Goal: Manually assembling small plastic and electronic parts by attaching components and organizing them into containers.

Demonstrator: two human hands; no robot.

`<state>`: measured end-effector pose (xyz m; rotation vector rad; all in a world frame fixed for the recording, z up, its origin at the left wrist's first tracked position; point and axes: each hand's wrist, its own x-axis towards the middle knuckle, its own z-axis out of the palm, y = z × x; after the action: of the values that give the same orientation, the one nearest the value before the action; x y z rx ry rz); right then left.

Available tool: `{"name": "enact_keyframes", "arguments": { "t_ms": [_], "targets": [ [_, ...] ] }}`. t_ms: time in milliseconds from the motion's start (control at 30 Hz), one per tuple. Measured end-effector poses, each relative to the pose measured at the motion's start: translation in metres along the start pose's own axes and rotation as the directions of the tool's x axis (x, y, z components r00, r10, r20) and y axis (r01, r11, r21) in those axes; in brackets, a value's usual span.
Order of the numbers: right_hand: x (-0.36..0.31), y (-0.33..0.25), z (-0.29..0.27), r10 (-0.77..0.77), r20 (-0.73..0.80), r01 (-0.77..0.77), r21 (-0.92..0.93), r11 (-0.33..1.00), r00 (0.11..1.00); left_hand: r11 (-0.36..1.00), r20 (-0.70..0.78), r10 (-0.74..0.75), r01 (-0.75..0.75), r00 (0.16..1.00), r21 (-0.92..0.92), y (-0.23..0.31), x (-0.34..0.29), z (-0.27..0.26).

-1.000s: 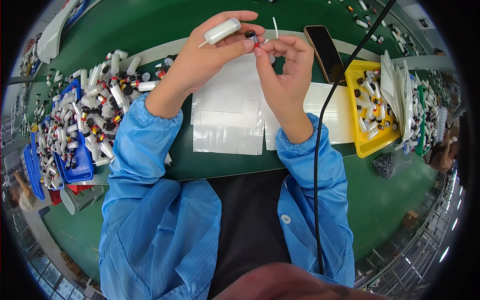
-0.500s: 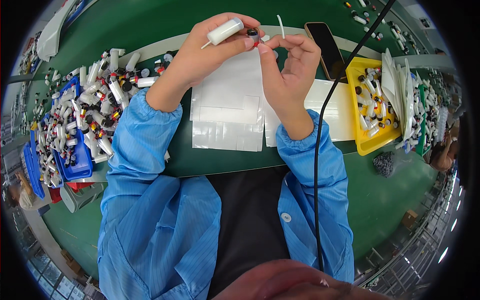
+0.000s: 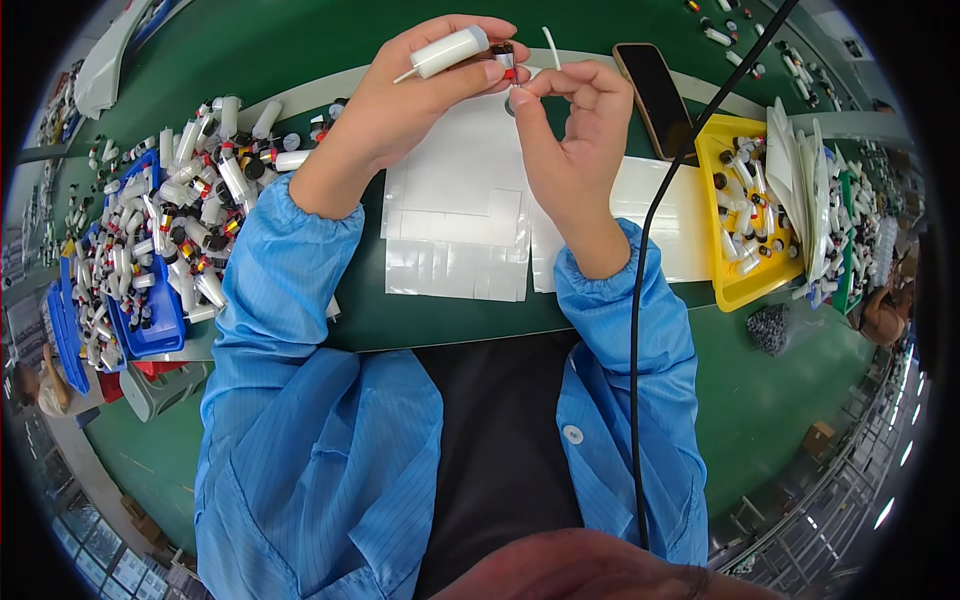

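Over the far part of the table, my left hand is closed around a white, capped cylinder with a thin white tip at its left end. Its thumb and a finger also pinch a small part with a black top and red band. Close beside that part, my right hand has thumb and forefinger pressed together; what lies between those tips is too small to make out. A thin white stick rises from its curled fingers.
White plastic sheets lie below my hands. A heap of similar white cylinders covers blue trays at left. A phone and a yellow tray of small parts are at right. A black cable hangs across my right arm.
Both hands have shifted slightly away from me, and the white cylinder has tilted flatter. My right fingertips have moved a little below the black-and-red part, showing more of it.
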<state>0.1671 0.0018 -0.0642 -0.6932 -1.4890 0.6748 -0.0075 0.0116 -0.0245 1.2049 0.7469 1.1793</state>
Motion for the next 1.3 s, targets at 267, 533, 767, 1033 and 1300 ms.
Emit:
{"name": "enact_keyframes", "arguments": {
  "t_ms": [267,533,767,1033,1300],
  "targets": [
    [0.012,-0.002,-0.009,0.03,-0.023,-0.025,0.201,0.979,0.999,0.996,0.066,0.023,-0.028,0.998,0.082,0.001,-0.001,-0.002],
    [0.025,-0.007,-0.038,0.387,0.298,-0.486,0.448,0.751,0.873,0.951,0.116,0.028,-0.062,0.993,0.302,0.001,-0.002,-0.003],
    [0.026,-0.009,-0.038,0.474,0.336,-0.579,0.406,0.707,0.814,0.899,0.162,0.061,-0.125,0.985,0.421,0.002,-0.003,-0.003],
    [0.024,-0.01,-0.033,0.516,0.29,-0.592,0.358,0.722,0.806,0.908,0.146,0.039,-0.096,0.988,0.407,0.0,-0.003,-0.003],
    [0.023,-0.011,-0.031,0.514,0.264,-0.575,0.274,0.771,0.816,0.911,0.128,-0.003,-0.05,0.992,0.409,0.003,-0.005,0.0]
  ]
}}
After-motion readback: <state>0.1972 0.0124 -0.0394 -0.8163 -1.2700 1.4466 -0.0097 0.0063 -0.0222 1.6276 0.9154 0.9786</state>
